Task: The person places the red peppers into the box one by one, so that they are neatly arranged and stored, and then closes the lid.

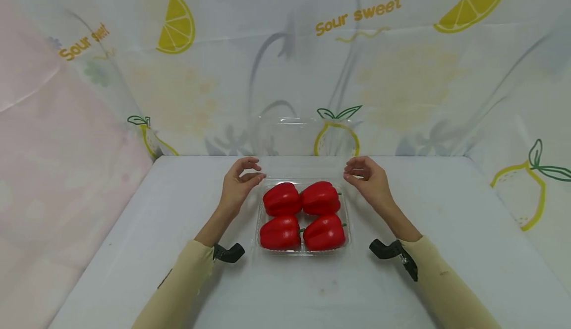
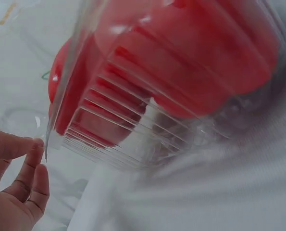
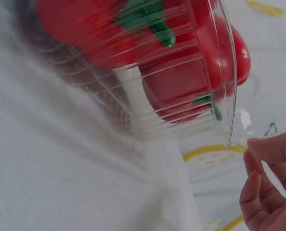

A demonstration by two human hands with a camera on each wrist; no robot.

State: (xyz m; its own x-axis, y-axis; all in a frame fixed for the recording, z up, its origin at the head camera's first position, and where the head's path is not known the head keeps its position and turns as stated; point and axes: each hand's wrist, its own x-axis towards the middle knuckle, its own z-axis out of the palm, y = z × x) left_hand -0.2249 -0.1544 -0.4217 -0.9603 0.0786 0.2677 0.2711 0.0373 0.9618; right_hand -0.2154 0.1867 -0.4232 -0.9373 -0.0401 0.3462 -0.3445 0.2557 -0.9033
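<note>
A clear plastic box [image 1: 302, 252] on the table holds several red bell peppers [image 1: 279, 232] with green stems. Its see-through lid [image 1: 285, 121] stands raised at the back. By the lid's lower left edge, my left hand [image 1: 238, 183] pinches with thumb and fingertips. My right hand [image 1: 369, 180] does the same at the lower right edge. Both wrist views show thumb and finger close together beside the box's back corner, but the clear lid edge between them is hard to make out. Ribbed box walls [image 2: 109, 110] show up close in the left wrist view.
A white cloth covers the table [image 1: 147, 264]. Behind it hangs a pale backdrop [image 1: 236, 86] with lemon prints and lettering. Black wrist mounts [image 1: 229, 253] stick out from both sleeves, to the left and right of the box.
</note>
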